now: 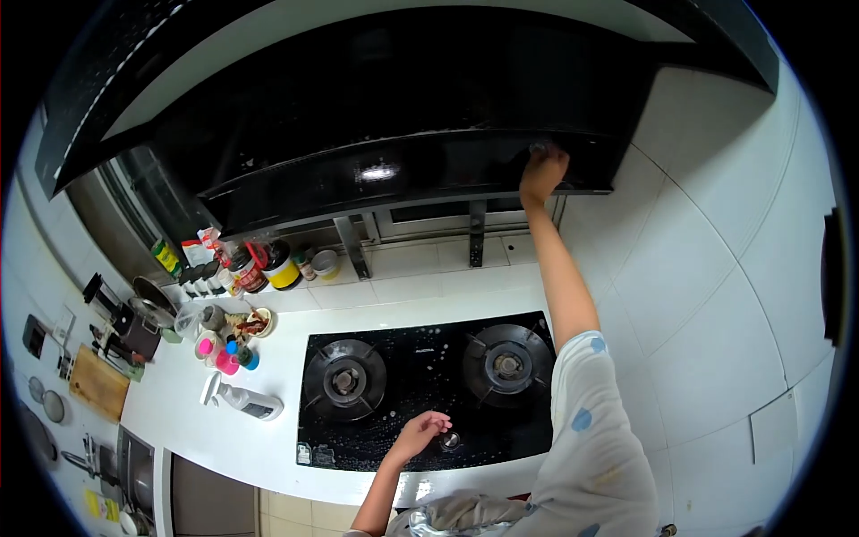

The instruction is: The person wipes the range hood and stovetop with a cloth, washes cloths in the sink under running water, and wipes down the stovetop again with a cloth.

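Note:
My right hand point(544, 172) is raised against the lower black panel of the range hood point(403, 166), near its right end. Its fingers are closed, and something dark and hard to make out shows at the fingertips. White foam flecks and wet streaks mark the hood. Lower down, my left hand point(422, 437) hangs over the front of the black gas stove point(425, 385), close to a round knob point(450, 440). Loosely bent, its fingers are a little apart with nothing visible in them. Droplets and foam spots cover the stove's glass top.
On the white counter point(295, 358) left of the stove lies a spray bottle point(242, 398). Pink- and blue-capped bottles point(228, 356) stand behind it. Jars point(282, 267) line the back ledge. A cutting board point(98, 385) leans at the far left. White tiles point(707, 295) cover the right wall.

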A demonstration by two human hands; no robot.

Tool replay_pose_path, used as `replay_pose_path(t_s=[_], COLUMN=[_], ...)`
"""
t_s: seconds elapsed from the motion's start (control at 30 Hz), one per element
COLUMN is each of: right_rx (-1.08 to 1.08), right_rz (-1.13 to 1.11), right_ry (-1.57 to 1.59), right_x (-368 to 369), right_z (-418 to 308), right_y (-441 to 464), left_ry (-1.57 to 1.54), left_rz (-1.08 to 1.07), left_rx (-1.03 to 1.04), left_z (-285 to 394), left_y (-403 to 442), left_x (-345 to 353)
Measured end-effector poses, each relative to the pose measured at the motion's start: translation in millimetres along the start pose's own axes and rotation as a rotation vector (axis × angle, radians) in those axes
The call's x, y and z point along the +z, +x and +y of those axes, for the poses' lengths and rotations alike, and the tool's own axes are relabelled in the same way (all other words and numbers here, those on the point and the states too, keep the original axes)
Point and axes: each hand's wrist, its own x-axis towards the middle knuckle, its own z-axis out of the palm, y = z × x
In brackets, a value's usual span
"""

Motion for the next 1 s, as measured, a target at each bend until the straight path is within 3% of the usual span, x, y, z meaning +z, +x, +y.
replay_pose_path(t_s=[0.23, 0.3, 0.33, 0.37, 0.4, 0.47, 0.5, 0.63, 0.7, 0.83, 0.93, 1.0], right_rx=[-0.276, -0.490, -0.379, -0.508, -0.447, -0.662, -0.660, -0.379, -0.575, -0.451, -0.492, -0.628], right_rz=[-0.302, -0.393, -0.512, -0.582, -0.671, -0.577, -0.578, -0.697, -0.342, -0.306, -0.288, -0.458], right_ry=[0.223, 0.200, 0.376, 0.353, 0.485, 0.346, 0.348, 0.134, -0.125, -0.164, -0.155, -0.054], right_x=[29.0, 47.8, 67.4, 65.9, 66.5, 60.3, 61.1, 25.8, 18.5, 28.1, 44.3, 59.5], right_z=[-128.7, -164.2, -176.0, -192.6, -205.9, -211.8, -209.9, -176.7, -152.3, -155.7, -190.5, -221.0], right_y=[-106.9, -141.6, -165.3, -178.8, -192.7, -206.3, -209.0, -175.6, -159.8, -148.0, -168.7, -192.3], left_ry=[-0.052, -0.061, -0.063, -0.087, -0.092, -0.111, -0.095, -0.117, -0.081, -0.106, -0.129, -0.119], left_rz=[0.039, 0.078, 0.104, 0.100, 0.107, 0.116, 0.116, 0.081, 0.027, -0.006, 0.016, 0.042], left_rx=[0.035, 0.028, 0.021, 0.068, 0.068, 0.116, 0.108, 0.139, 0.120, 0.113, 0.145, 0.154], left_z=[-13.3, -2.8, 0.1, -7.9, -8.9, -10.0, -8.6, -12.2, -14.0, -19.6, -23.6, -22.7], left_y=[-14.3, -22.5, -25.6, -25.3, -26.3, -29.1, -29.9, -31.0, -33.4, -40.2, -44.4, -50.2], left_x=[-13.1, -19.4, -22.1, -27.7, -30.7, -38.5, -41.3, -48.9, -53.9, -64.1, -77.1, -90.0])
